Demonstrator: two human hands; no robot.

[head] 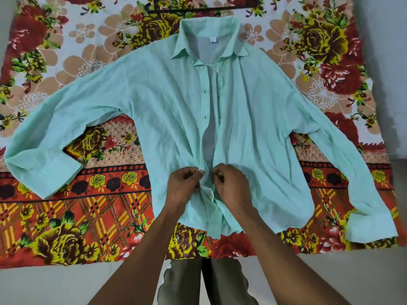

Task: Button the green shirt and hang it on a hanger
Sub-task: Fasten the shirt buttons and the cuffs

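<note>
1. We are looking down at the green shirt (pixel 167 111), which is lying face up and spread flat on a floral bedsheet (pixel 66 216), sleeves flung out to either side so the front plackets are staying reachable.
2. Our left hand (pixel 184 186) is pinching the buttonhole placket (pixel 203 111) low on the shirt, fingers curled round the fabric edge to hold the hole steady.
3. Our right hand (pixel 229 183) is gripping the opposite edge, thumb and forefinger closing on what is probably a button, though it is too small for us to be sure.
4. We are bringing the two edges together here because the front is gaping open above the hands, with the inner back panel showing through the gap up to the collar (pixel 209 38).
5. Below the hands the edges are lying closed, so we are judging that the buttoning is running from the hem upward, with several holes above not yet fastened.
6. A thin dark bar (pixel 207 8) is lying just beyond the collar, most likely the hanger, waiting within reach for the hanging step.
</note>
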